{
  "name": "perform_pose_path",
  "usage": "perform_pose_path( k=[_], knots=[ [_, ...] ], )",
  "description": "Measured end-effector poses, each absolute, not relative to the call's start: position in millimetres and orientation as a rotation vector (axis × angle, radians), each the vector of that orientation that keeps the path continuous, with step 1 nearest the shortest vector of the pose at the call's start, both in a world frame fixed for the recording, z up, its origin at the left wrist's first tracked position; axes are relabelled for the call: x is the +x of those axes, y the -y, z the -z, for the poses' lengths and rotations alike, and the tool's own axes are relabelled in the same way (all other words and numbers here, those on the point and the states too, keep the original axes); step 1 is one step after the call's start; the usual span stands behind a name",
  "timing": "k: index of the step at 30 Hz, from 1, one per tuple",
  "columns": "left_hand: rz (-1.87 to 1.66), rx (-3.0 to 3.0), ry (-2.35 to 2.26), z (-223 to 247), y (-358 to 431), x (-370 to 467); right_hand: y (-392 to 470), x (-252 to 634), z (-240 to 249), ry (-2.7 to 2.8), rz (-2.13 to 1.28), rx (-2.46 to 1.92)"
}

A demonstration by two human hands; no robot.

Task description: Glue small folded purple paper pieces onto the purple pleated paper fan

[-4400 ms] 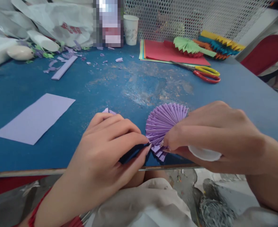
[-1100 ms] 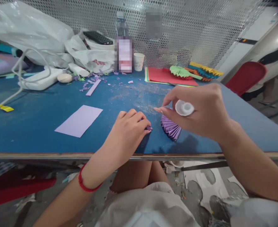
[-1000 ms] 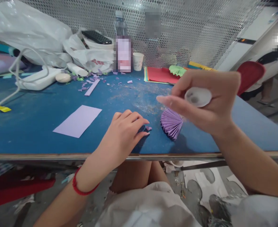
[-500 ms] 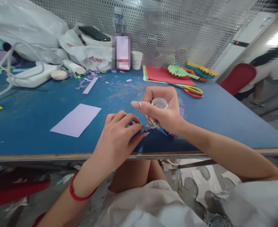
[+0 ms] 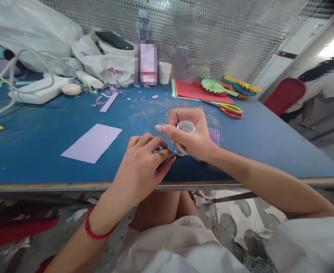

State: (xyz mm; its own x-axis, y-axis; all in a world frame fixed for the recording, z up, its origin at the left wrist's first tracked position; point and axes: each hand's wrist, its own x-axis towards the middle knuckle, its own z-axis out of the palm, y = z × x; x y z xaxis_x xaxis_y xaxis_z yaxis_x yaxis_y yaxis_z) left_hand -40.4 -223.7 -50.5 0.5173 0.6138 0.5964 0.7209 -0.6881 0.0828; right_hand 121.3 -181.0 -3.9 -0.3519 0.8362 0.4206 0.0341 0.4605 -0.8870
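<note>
My right hand [image 5: 191, 134] is wrapped round a small white bottle [image 5: 185, 127], its round end facing up. Green marks show near the bottle's lower end, close above the table. On the left, the thumb and index finger of my left hand [image 5: 146, 165] are brought together in a pinch beside that lower end. Whatever sits between those fingertips is too small to make out. Behind my right hand lies a purple pleated paper piece [image 5: 214, 135], partly covered by the hand. A flat purple paper sheet [image 5: 92, 144] rests left of my left hand.
Scissors [image 5: 231, 110] lie by stacked coloured paper [image 5: 189, 91] and a green paper fan [image 5: 214, 86]. Purple scraps and a strip [image 5: 109, 103] are farther back. A phone [image 5: 148, 62], paper cup [image 5: 165, 72], white power strip [image 5: 38, 91] and plastic bags [image 5: 112, 70] line the back.
My right hand has shifted slightly left and down with the bottle, showing more of the purple pleated paper. My left thumb and index finger have closed closer together.
</note>
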Motion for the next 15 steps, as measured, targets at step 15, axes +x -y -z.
perform_pose_path(
  k=[15],
  knots=[
    [0.878, -2.588, 1.184, 51.6, 223.7, -40.4, 175.8, 120.7, 7.6, 1.690, -0.971, -0.810]
  ],
)
